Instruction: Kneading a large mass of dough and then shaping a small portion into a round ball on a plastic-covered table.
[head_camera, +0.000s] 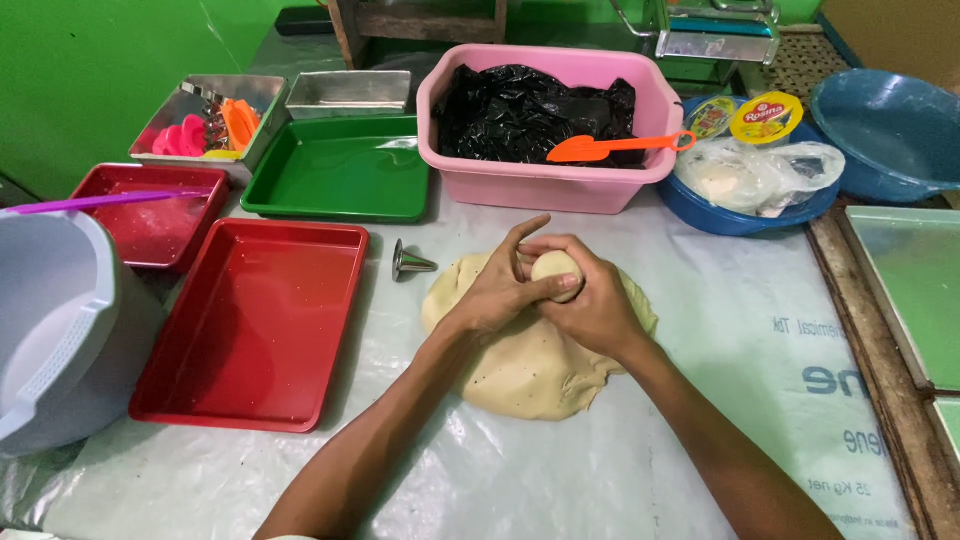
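A small pale ball of dough (555, 268) sits between both my hands, above a flattened slab of yellow dough (530, 365) on the plastic-covered table (700, 440). My left hand (495, 290) cups the ball from the left, its fingers curled over the top. My right hand (592, 305) wraps it from the right, thumb pressed against its front. A small metal cone-shaped nozzle (408, 262) lies just left of the slab.
Two red trays (250, 330) (150, 215) and a green tray (340, 170) lie to the left, a grey bucket (50, 330) at far left. Behind stand a pink tub (545, 185) with black plastic and an orange scraper (615, 146), and a blue basin (745, 215).
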